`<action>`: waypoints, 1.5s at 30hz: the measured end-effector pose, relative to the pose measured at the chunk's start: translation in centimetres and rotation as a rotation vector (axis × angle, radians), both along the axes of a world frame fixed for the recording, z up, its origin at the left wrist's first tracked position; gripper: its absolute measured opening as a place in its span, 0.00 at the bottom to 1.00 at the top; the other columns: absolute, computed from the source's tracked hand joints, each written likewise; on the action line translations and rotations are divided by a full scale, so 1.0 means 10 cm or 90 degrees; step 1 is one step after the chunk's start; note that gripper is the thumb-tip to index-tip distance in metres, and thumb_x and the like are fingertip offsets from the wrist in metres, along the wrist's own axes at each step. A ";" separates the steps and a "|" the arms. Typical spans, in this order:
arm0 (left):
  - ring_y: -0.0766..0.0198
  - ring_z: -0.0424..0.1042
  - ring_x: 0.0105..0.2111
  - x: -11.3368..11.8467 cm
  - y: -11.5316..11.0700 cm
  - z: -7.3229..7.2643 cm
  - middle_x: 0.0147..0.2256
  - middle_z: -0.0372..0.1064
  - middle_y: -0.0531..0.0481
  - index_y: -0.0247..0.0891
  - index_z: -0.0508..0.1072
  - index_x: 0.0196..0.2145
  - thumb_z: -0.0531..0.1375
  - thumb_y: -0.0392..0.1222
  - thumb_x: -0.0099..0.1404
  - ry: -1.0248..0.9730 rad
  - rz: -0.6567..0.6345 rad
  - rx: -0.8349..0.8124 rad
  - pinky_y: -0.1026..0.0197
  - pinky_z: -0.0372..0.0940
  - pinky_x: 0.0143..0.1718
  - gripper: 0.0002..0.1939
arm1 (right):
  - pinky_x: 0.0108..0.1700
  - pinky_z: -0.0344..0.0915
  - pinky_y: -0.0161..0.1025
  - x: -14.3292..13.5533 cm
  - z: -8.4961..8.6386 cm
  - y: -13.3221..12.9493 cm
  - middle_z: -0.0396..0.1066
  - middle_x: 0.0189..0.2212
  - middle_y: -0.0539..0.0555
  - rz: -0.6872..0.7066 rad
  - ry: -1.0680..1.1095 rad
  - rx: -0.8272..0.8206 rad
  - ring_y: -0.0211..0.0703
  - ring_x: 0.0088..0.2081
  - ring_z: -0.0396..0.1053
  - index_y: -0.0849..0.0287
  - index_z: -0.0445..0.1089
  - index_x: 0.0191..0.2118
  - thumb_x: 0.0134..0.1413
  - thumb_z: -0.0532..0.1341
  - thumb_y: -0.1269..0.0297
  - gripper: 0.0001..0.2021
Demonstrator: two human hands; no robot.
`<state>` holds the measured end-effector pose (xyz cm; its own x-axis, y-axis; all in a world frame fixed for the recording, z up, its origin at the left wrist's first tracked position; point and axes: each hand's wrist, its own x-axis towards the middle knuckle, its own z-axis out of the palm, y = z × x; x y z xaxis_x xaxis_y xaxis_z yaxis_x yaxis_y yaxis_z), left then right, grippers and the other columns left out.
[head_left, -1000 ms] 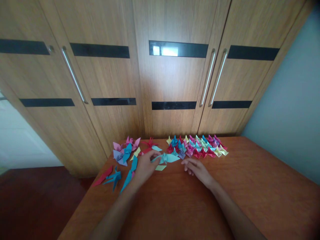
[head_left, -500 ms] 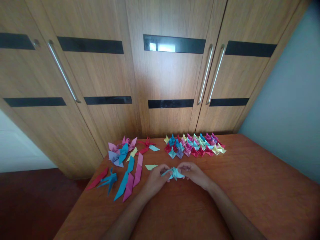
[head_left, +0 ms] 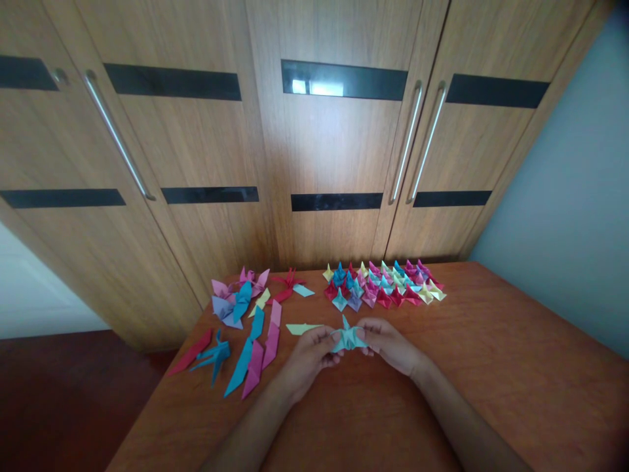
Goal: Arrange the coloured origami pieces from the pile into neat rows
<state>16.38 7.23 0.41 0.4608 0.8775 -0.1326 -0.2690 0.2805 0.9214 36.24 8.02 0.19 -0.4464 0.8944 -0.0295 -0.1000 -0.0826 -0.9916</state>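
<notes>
A pale mint-green origami crane [head_left: 349, 338] is stretched between my two hands above the table, one thin point rising at its far side. My left hand [head_left: 314, 354] pinches its left side between thumb and fingers. On the other side, my right hand [head_left: 388, 344] grips it the same way. The fingertips cover the crane's outer ends. Just beyond my left hand lies a pale yellow-green folded paper piece [head_left: 299, 329], partly hidden by the fingers.
Rows of small colourful folded paper cranes [head_left: 383, 285] stand at the back of the brown table [head_left: 491, 367]. To the left lie pink and blue folded strips [head_left: 253, 354], a blue spiky piece [head_left: 216, 354], a red strip [head_left: 191, 352] and larger folded pieces [head_left: 240, 298]. Wooden cupboard doors [head_left: 334, 151] rise behind.
Between my hands the crane has turned and spread: its body faces me more broadly and a thin point stands up behind. Both hands have shifted slightly right.
</notes>
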 end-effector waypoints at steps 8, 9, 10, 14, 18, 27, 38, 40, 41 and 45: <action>0.73 0.64 0.24 0.00 0.01 0.01 0.25 0.65 0.52 0.33 0.71 0.30 0.66 0.42 0.55 -0.167 0.024 -0.106 0.69 0.59 0.28 0.10 | 0.23 0.50 0.30 -0.02 -0.11 0.04 0.59 0.18 0.45 -0.049 0.187 -0.081 0.30 0.20 0.55 0.59 0.63 0.24 0.44 0.66 0.52 0.17; 0.73 0.64 0.24 -0.01 0.01 0.02 0.25 0.65 0.52 0.33 0.71 0.29 0.66 0.42 0.56 -0.174 0.026 -0.107 0.69 0.59 0.28 0.10 | 0.23 0.50 0.30 -0.01 -0.12 0.05 0.59 0.18 0.45 -0.055 0.191 -0.086 0.30 0.20 0.54 0.59 0.63 0.24 0.44 0.67 0.52 0.17; 0.73 0.64 0.24 -0.02 0.02 0.02 0.25 0.66 0.52 0.33 0.71 0.29 0.65 0.42 0.56 -0.180 0.027 -0.104 0.69 0.59 0.28 0.09 | 0.23 0.50 0.30 0.01 -0.13 0.05 0.58 0.17 0.45 -0.061 0.192 -0.091 0.30 0.20 0.54 0.59 0.64 0.25 0.44 0.67 0.52 0.17; 0.72 0.66 0.27 -0.07 0.04 0.04 0.27 0.68 0.51 0.33 0.72 0.31 0.66 0.40 0.56 -0.203 0.038 -0.077 0.69 0.60 0.31 0.08 | 0.23 0.51 0.30 0.06 -0.14 0.07 0.57 0.17 0.44 -0.087 0.179 -0.088 0.30 0.20 0.53 0.59 0.63 0.25 0.44 0.67 0.52 0.17; 0.73 0.65 0.26 -0.09 0.06 0.02 0.26 0.68 0.52 0.34 0.71 0.31 0.66 0.40 0.55 -0.205 0.041 -0.082 0.69 0.60 0.30 0.09 | 0.23 0.49 0.30 0.08 -0.15 0.09 0.54 0.16 0.44 -0.094 0.171 -0.065 0.29 0.19 0.51 0.60 0.62 0.23 0.46 0.65 0.51 0.18; 0.73 0.64 0.24 -0.12 0.13 -0.02 0.27 0.69 0.52 0.35 0.71 0.32 0.65 0.46 0.55 -0.027 0.119 -0.046 0.70 0.57 0.25 0.12 | 0.24 0.53 0.30 0.17 -0.09 0.14 0.64 0.20 0.48 -0.195 0.052 -0.027 0.31 0.21 0.58 0.60 0.64 0.26 0.47 0.63 0.48 0.18; 0.67 0.65 0.21 -0.03 0.41 -0.08 0.27 0.74 0.47 0.34 0.71 0.29 0.56 0.48 0.59 0.319 0.186 0.187 0.67 0.56 0.22 0.13 | 0.21 0.52 0.32 0.24 -0.25 0.30 0.62 0.15 0.47 -0.361 -0.246 0.101 0.34 0.18 0.56 0.58 0.65 0.21 0.47 0.58 0.43 0.21; 0.64 0.67 0.23 -0.05 0.47 -0.06 0.26 0.73 0.48 0.35 0.71 0.27 0.54 0.47 0.60 0.396 0.173 0.258 0.65 0.58 0.25 0.13 | 0.22 0.53 0.33 0.25 -0.28 0.31 0.63 0.16 0.48 -0.360 -0.250 0.111 0.35 0.19 0.57 0.58 0.65 0.22 0.49 0.57 0.43 0.22; 0.63 0.68 0.24 -0.06 0.49 -0.05 0.25 0.73 0.48 0.36 0.72 0.26 0.54 0.46 0.60 0.440 0.169 0.292 0.64 0.59 0.27 0.13 | 0.22 0.53 0.33 0.26 -0.29 0.32 0.64 0.16 0.48 -0.359 -0.256 0.116 0.35 0.19 0.58 0.58 0.65 0.21 0.50 0.56 0.43 0.22; 0.57 0.70 0.34 -0.05 0.45 0.04 0.33 0.72 0.47 0.39 0.73 0.32 0.53 0.43 0.62 0.643 0.228 0.443 0.61 0.59 0.34 0.10 | 0.24 0.53 0.34 0.28 -0.31 0.33 0.65 0.17 0.49 -0.364 -0.321 0.169 0.37 0.20 0.60 0.58 0.66 0.20 0.52 0.55 0.46 0.21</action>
<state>15.86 11.77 0.78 0.1483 0.9566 0.2508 0.6740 -0.2833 0.6822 38.99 11.35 -2.90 0.0930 0.9858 0.1397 0.4091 0.0901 -0.9080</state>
